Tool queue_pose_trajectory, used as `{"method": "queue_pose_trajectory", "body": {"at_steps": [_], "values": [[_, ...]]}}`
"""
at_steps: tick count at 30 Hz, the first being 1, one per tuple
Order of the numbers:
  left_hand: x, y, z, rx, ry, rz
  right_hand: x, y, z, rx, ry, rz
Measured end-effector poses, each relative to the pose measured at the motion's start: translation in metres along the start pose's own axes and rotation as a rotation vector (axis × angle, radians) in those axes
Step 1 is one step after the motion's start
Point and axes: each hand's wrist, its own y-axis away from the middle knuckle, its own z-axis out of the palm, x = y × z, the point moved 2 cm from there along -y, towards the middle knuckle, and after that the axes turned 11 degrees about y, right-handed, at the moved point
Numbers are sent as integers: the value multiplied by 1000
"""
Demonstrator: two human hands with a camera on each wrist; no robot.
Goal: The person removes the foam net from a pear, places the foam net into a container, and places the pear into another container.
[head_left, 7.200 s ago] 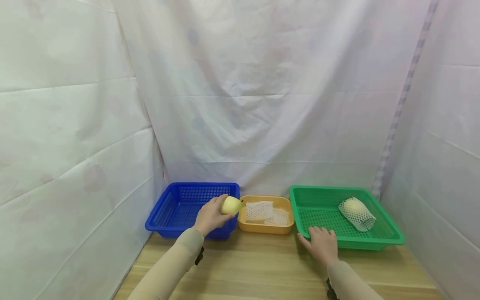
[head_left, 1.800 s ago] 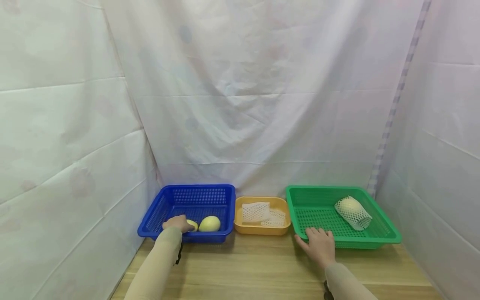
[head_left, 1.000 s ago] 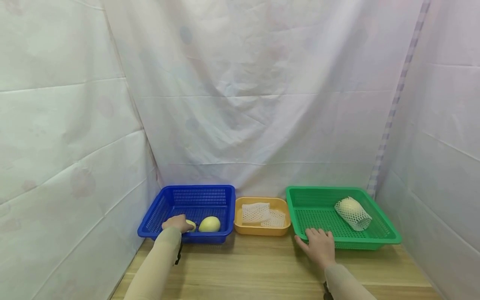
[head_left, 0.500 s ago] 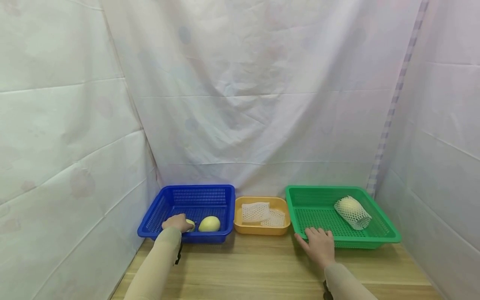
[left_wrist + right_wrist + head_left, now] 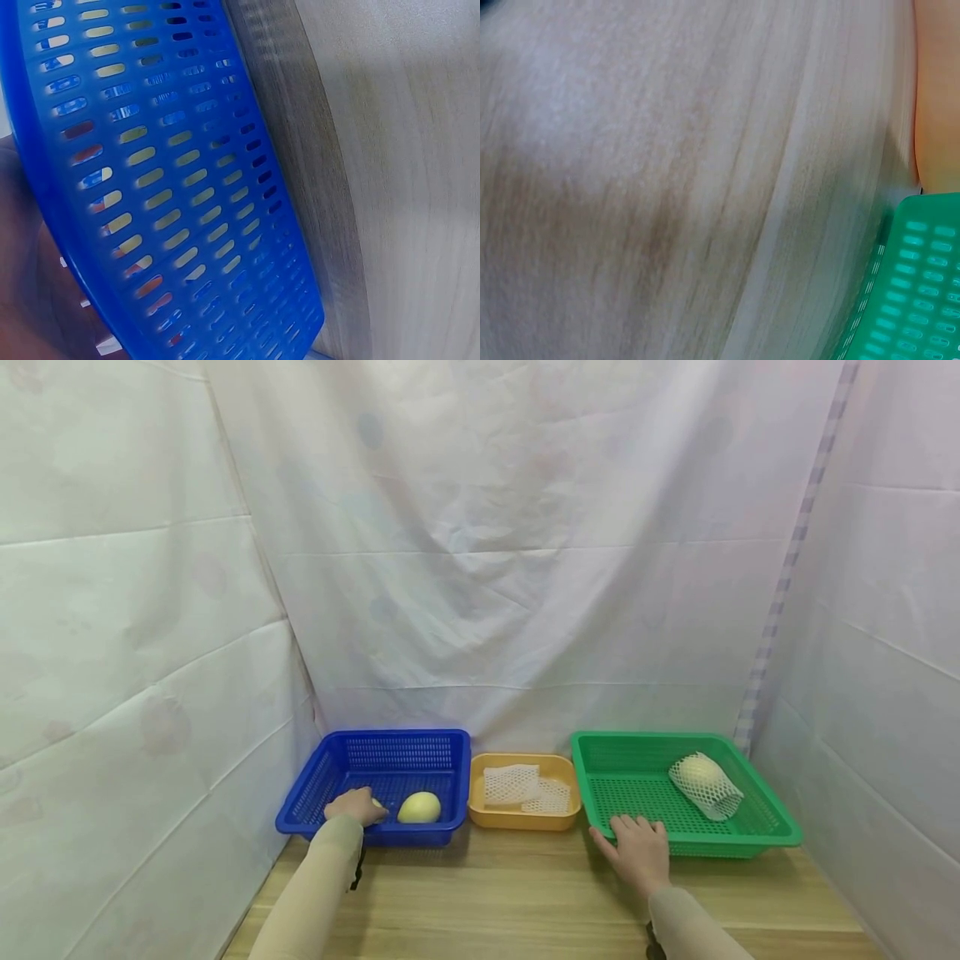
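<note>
My left hand (image 5: pixel 356 807) reaches over the front rim of the blue basket (image 5: pixel 405 737). Its fingers are around a pale yellow pear (image 5: pixel 377 802), mostly hidden beneath the hand. Through the slots in the left wrist view, yellow fruit and bits of fingers show behind the basket wall (image 5: pixel 180 157). Just to the right lies a second pear (image 5: pixel 419 807), untouched. My right hand (image 5: pixel 640 851) rests on the front rim of the green basket (image 5: pixel 652 741) near its left corner, fingers laid over the edge and holding nothing. That basket contains a pear in a white foam net (image 5: pixel 705 785).
Between the baskets stands a small yellow tray (image 5: pixel 517 821) with white foam nets (image 5: pixel 513 783) in it. All three containers sit at the back of the wooden table (image 5: pixel 510 893). White cloth (image 5: pixel 480 568) hangs behind and at both sides.
Since the earliest frame, the left hand has gone from holding a pear above the blue basket's right side to its front left. Lately the gripped pear has turned farther under the hand; the right hand stays.
</note>
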Motion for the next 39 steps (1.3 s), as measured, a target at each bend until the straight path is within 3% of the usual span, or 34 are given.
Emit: {"method": "queue_pose_trajectory", "body": {"at_steps": [26, 39], "values": [[-2, -3, 3, 24, 7, 11, -2, 2, -1, -12, -6, 9], [2, -1, -1, 11, 2, 30, 0, 0, 0, 38, -6, 8]]}}
